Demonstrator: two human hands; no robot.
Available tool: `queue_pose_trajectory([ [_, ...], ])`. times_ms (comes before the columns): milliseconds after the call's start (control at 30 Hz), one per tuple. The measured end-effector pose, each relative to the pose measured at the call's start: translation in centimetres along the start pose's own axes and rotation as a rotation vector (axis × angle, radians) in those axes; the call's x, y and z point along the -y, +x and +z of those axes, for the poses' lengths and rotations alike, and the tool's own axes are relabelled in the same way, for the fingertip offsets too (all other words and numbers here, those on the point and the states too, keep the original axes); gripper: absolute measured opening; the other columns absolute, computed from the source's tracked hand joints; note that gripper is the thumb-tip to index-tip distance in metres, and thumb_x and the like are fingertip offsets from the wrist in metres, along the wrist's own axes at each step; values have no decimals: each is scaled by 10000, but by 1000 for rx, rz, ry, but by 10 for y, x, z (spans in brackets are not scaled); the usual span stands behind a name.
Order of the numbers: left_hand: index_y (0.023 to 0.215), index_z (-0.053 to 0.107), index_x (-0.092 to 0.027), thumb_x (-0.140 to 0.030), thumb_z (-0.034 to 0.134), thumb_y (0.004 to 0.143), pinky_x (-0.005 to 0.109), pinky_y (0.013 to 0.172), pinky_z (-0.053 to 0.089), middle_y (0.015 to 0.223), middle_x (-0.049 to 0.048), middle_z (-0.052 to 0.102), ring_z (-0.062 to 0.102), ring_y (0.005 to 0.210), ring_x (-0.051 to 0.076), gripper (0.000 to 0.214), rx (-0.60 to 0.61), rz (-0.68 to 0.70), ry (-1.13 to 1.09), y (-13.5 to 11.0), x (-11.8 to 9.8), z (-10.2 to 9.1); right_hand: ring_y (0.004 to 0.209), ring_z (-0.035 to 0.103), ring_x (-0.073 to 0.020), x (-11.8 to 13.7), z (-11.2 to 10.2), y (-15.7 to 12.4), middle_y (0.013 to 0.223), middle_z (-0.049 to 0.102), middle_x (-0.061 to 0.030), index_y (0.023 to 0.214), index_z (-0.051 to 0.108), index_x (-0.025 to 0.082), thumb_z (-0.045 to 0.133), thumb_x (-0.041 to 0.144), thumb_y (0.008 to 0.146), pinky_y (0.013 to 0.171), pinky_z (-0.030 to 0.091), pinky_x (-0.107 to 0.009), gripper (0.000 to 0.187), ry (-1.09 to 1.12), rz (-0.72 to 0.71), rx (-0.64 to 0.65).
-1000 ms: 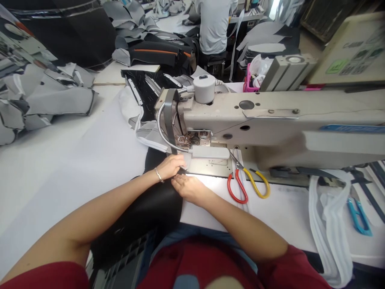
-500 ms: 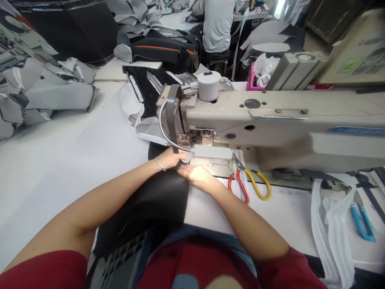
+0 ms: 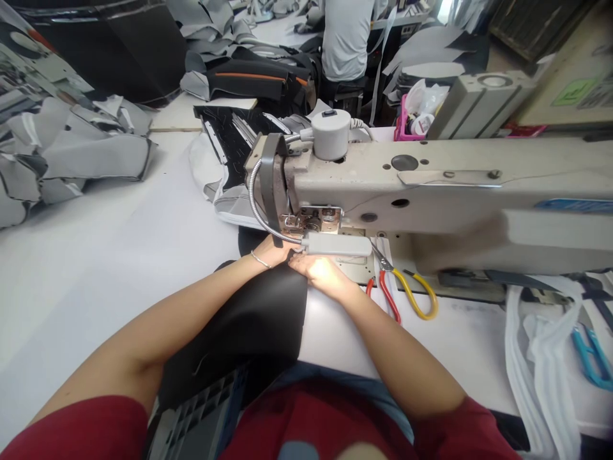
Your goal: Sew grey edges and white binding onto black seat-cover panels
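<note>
Both my hands are at the needle end of a sewing machine, under its clip-on lamp. A black sheet of leather-like material runs from the machine bed down over the table's front edge. My left hand, a bracelet at its wrist, lies on the far part of the sheet; the lamp and machine head hide its fingertips. My right hand is closed on the sheet's right edge, with its fingers pinched close to the left hand. The needle and presser foot are hidden.
Scissors with yellow handles and a red-handled tool lie right of my right hand. White strips and blue-handled scissors are further right. Grey cut pieces pile up at left. A person sits beyond.
My right hand has moved slightly up and inward, nearer the left hand. The black sheet's near part has shifted and bunched upward beside the left wrist. The view has turned a little.
</note>
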State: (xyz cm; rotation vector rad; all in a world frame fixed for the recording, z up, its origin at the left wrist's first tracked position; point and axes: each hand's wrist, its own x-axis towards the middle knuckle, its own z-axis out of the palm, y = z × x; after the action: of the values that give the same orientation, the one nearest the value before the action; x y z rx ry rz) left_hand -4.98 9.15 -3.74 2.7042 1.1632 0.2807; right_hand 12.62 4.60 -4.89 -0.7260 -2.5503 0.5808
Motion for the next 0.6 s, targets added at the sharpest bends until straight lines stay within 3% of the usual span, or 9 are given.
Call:
queue_pose_trajectory([
  [167,797,634,-172,-120,389,742,281,803,426,876,39,633,550,889,171,256,11,4,22,0,-5,-4,979,508,-135,-6,2,-1,1036,587,-44,1007,569,164,372,77,766,812,390,-236,323,37,0,-15],
  [333,864,620,-195,-235,379,796,272,831,413,935,34,625,546,893,156,253,66,-51,69,-36,-3,-40,910,512,-171,3,9,-3,978,591,-74,1088,513,164,404,76,738,735,390,-265,377,-76,203,-81],
  [400,808,619,-173,-352,370,806,297,821,416,862,60,633,557,855,178,306,31,-277,99,-60,5,-56,867,514,-191,4,12,0,910,601,-77,1087,507,167,431,65,696,711,383,-279,411,-116,328,-93],
  [467,698,606,-155,-490,364,776,323,761,441,755,83,633,576,790,211,421,100,-637,44,-81,16,-67,819,521,-190,2,14,3,874,608,-60,1056,514,179,454,58,652,684,377,-267,425,-87,413,-83],
  [533,641,590,-144,-607,347,725,331,673,469,701,102,634,592,730,234,530,254,-990,-233,-96,23,-69,762,526,-175,-3,14,7,867,608,-36,989,535,199,457,74,652,650,371,-247,367,-35,457,-76],
  [600,667,590,-131,-673,377,663,328,593,485,708,116,643,604,681,240,582,320,-1220,-629,-101,27,-66,727,522,-158,-7,13,10,867,601,-20,908,552,207,437,97,687,632,364,-233,272,1,453,-88],
])
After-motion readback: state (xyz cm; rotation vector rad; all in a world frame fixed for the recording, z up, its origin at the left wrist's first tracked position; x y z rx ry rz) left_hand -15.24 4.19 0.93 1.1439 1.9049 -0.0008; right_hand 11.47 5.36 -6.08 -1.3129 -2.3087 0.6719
